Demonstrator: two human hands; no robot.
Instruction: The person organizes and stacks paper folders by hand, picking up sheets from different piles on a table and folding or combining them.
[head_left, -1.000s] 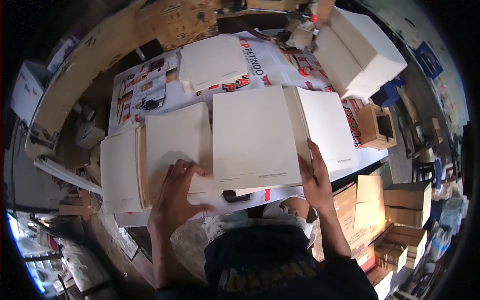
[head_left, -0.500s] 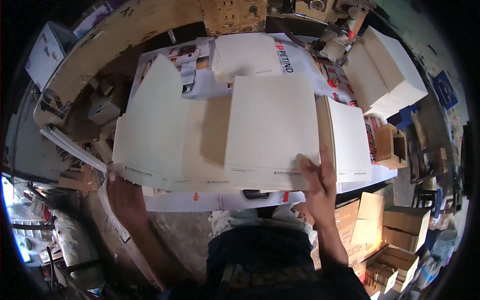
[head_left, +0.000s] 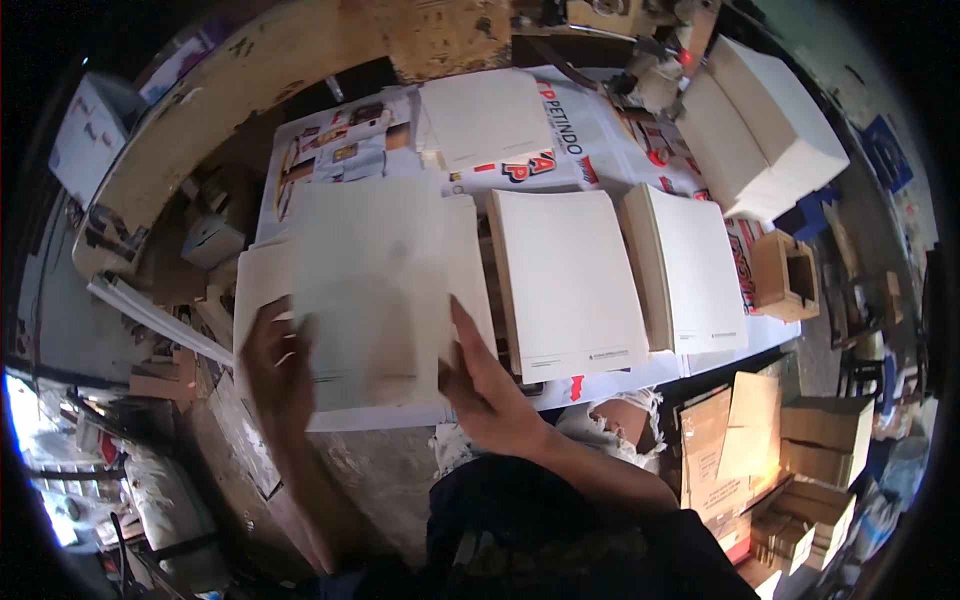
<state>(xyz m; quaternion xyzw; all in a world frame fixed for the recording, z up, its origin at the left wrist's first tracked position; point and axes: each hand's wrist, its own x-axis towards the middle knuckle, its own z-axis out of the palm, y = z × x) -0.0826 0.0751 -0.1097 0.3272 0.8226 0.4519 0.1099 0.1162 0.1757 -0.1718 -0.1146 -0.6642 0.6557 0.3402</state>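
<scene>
Several pale sheets of paper (head_left: 370, 270), slightly see-through and blurred, stand tilted up between my hands. My left hand (head_left: 280, 365) is closed on their lower left edge. My right hand (head_left: 490, 390) grips the right edge near the bottom, its thumb pointing up. Behind the sheets lie paper stacks, partly hidden: one shows at the left (head_left: 260, 285), another just right of the sheets (head_left: 468, 260). Farther right, a thick paper stack (head_left: 570, 275) with small print along its lower edge lies flat, and a further stack (head_left: 695, 270) sits beside it.
A printed banner sheet (head_left: 390, 125) covers the table. More paper (head_left: 485, 115) lies at the far side. Tall white paper piles (head_left: 765, 130) stand at the back right, near a small wooden box (head_left: 783, 275). Cardboard boxes (head_left: 825, 440) are on the floor at the right.
My right hand has left the middle stack and moved left to the sheets' right edge. The lifted sheets now stand more upright between both hands. The view has shifted slightly.
</scene>
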